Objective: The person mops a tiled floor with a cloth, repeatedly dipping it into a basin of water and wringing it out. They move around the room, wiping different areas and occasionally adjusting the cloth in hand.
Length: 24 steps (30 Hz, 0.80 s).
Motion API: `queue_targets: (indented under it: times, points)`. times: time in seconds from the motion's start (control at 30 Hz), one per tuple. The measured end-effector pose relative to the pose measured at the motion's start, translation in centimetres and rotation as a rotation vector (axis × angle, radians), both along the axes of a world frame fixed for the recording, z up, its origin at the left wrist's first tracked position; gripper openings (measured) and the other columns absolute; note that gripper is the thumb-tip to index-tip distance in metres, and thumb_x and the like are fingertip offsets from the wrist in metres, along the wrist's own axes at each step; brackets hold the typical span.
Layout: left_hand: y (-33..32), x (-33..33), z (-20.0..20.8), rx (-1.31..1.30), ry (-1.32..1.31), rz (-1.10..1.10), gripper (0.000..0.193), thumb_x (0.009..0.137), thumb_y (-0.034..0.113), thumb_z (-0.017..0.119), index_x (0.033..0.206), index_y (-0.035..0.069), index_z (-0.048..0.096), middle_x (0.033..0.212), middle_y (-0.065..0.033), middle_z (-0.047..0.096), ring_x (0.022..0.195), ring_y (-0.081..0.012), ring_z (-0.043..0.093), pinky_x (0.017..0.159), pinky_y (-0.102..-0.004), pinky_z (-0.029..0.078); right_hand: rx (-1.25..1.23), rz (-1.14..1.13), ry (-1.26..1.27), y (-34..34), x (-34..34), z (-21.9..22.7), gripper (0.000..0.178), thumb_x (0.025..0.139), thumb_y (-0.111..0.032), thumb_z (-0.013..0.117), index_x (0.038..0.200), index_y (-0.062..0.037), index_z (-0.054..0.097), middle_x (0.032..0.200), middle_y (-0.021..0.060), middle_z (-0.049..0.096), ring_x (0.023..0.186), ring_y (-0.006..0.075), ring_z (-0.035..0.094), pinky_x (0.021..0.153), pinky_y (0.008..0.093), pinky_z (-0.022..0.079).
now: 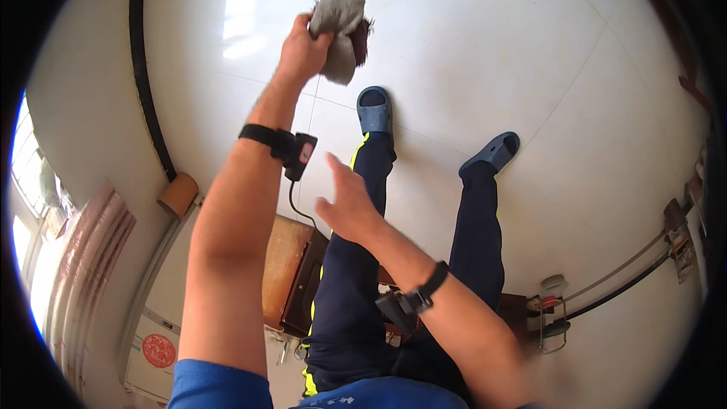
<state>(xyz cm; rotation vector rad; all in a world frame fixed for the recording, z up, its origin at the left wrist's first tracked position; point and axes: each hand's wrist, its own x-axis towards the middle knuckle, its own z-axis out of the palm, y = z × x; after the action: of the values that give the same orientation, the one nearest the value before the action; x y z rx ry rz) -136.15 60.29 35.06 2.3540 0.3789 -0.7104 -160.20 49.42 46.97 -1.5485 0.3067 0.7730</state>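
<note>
Held out over the floor at the top of the head view is a crumpled grey cloth (338, 19). A dark maroon piece with a frayed edge (361, 42) shows at its right side. My left hand (303, 51) is closed around the cloth's left edge, arm stretched out. Well below it, my right hand (350, 203) hangs in the air in front of my left leg. Its thumb and a finger are apart and nothing shows in it; the other fingers are partly hidden. Each forearm wears a black strap with a small device.
Pale glossy tiles (454, 38) make up the floor, where I stand in blue slippers (494, 153). A brown wooden cabinet (288, 273) is beside my left leg. Leftward are a wall with a dark baseboard (144, 68) and an orange-brown cylindrical object (179, 195). A small metal rack (554, 318) is at lower right.
</note>
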Motion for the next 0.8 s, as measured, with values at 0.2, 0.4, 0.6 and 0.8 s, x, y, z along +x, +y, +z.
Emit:
queue_targets:
  times: [0.2, 0.4, 0.6, 0.8]
  points:
    - [-2.2, 8.6, 7.8, -0.209, -0.095, 0.116, 0.052, 0.102, 0.016, 0.070, 0.147, 0.000, 0.050, 0.123, -0.0243, 0.072, 0.110, -0.0323, 0.073, 0.093, -0.0398, 0.062, 0.554, 0.270, 0.255, 4.3, 1.4, 7.0, 0.047, 0.085, -0.019, 0.068, 0.131, -0.0074, 0.066, 0.113, 0.0182, 0.075, 0.104, 0.0345, 0.074, 0.097, 0.0410, 0.056]
    - [3.3, 15.4, 14.2, 0.044, -0.186, -0.080, 0.057, 0.105, 0.025, 0.069, 0.152, 0.001, 0.047, 0.127, -0.0248, 0.070, 0.111, -0.0325, 0.073, 0.095, -0.0411, 0.062, 0.624, 0.609, 0.247, 2.8, -1.2, 17.0, 0.033, 0.091, -0.025, 0.068, 0.120, -0.0097, 0.068, 0.098, 0.0068, 0.074, 0.095, 0.0236, 0.073, 0.083, 0.0388, 0.055]
    - [7.2, 16.6, 12.6, -0.011, -0.153, 0.111, 0.053, 0.101, 0.019, 0.071, 0.146, -0.001, 0.051, 0.121, -0.0215, 0.071, 0.102, -0.0277, 0.072, 0.085, -0.0386, 0.060, 1.456, 0.334, 0.504, -7.8, 0.3, 26.1, 0.014, 0.103, -0.016, 0.064, 0.104, -0.0024, 0.066, 0.089, 0.0004, 0.068, 0.086, 0.0086, 0.061, 0.080, 0.0271, 0.050]
    - [3.6, 5.8, -1.3, -0.158, -0.204, 0.160, 0.051, 0.095, 0.018, 0.073, 0.139, 0.000, 0.055, 0.117, -0.0178, 0.073, 0.106, -0.0252, 0.069, 0.095, -0.0386, 0.055, 1.144, 0.115, 0.918, -21.9, 0.0, 17.4, 0.020, 0.109, -0.019, 0.057, 0.099, -0.0022, 0.063, 0.084, 0.0016, 0.067, 0.077, 0.0089, 0.063, 0.075, 0.0265, 0.054]
